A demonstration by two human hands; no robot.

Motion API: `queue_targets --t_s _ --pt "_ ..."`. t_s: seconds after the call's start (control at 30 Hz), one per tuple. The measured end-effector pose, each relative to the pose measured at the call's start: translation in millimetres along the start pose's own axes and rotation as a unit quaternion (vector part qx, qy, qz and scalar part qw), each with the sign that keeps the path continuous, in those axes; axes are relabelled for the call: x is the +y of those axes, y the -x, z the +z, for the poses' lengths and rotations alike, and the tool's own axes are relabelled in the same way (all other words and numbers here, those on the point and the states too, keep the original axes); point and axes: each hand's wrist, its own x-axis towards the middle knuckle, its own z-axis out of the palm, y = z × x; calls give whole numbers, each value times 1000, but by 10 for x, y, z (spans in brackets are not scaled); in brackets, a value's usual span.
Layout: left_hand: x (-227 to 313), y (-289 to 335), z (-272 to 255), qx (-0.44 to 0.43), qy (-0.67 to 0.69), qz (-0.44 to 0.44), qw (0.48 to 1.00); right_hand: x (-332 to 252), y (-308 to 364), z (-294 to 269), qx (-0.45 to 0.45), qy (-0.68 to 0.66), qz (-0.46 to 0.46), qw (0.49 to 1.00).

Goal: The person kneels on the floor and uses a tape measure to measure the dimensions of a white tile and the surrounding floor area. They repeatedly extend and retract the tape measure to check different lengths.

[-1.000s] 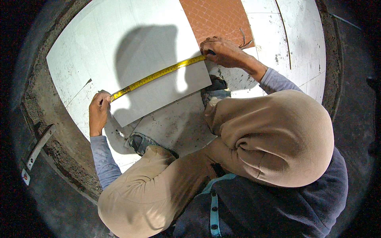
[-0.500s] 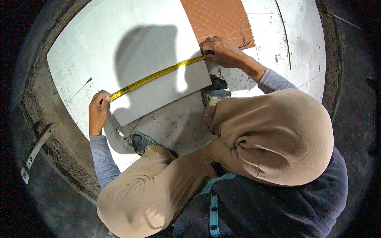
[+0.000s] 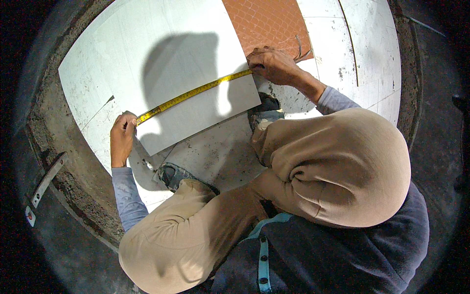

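A yellow tape measure point(image 3: 196, 91) is stretched across a large pale tile point(image 3: 208, 120), slanting up from left to right. At the tile's left edge, my left hand point(image 3: 122, 139) pinches one end of the blade between thumb and fingers. My right hand point(image 3: 276, 67) is closed around the other end at the right edge. Its curled fingers hide what lies inside them, so I cannot see the tape's case. Beside my right hand lies an orange-brown sheet point(image 3: 267, 24) with a net-like pattern. My head's shadow falls over the tile's middle.
My shoes point(image 3: 174, 176) rest on dirt-specked floor tiles point(image 3: 210, 152) just below the tile's near edge. Thin grey strips point(image 3: 303, 51) lie by the sheet's corner. A long flat bar point(image 3: 48, 180) lies at the left, past a rough earthy border point(image 3: 81, 196). A dark line point(image 3: 351, 44) crosses the white floor at right.
My right hand and sleeve have shifted very slightly to the left. The tape stays stretched across the tile, and my left hand has hardly moved.
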Motion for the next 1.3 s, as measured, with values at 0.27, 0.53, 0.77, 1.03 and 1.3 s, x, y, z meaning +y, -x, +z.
queue_targets --t_s 0.27,0.53,0.77,1.03,1.3 --pt "-38 -5 -3 -4 8 5 1000 26 6 33 1 8 9 1000" --pt "-49 2 16 4 50 -15 999 52 -6 60 -12 15 14 1000" --pt "-40 39 3 -8 87 -18 996 84 -14 38 -43 7 -13 999" --pt "-144 14 19 3 78 -70 994 -3 -50 -60 -44 0 -49 998" --pt "-46 33 16 33 81 -75 993 -6 -41 -45 -46 -13 -13 999"
